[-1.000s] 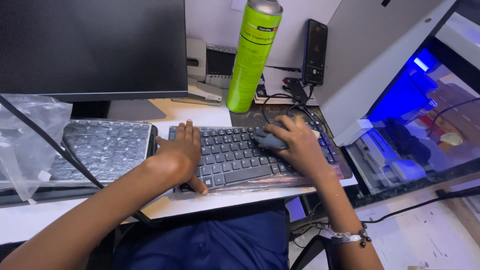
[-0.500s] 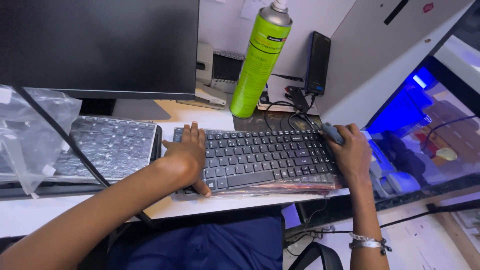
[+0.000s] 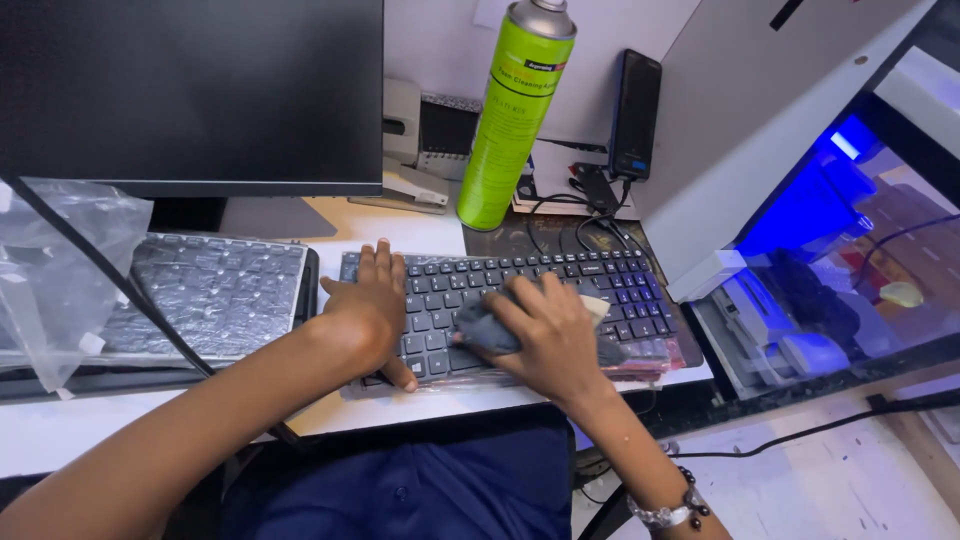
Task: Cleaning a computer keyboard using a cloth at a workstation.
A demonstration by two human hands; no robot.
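Left hand [image 3: 368, 312] steadies keyboard [image 3: 590, 275] — right hand [image 3: 545, 335] presses cloth [image 3: 482, 330].

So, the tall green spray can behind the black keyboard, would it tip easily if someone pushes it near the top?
Probably yes. The tall green spray can is narrow and stands upright on a small base, so a push high up would likely topple it. Being round, it may then roll toward the black keyboard.

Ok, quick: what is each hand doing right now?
Left hand: open, flat on the black keyboard, holding nothing.
Right hand: closed on a grey cloth, pressed to the keys.
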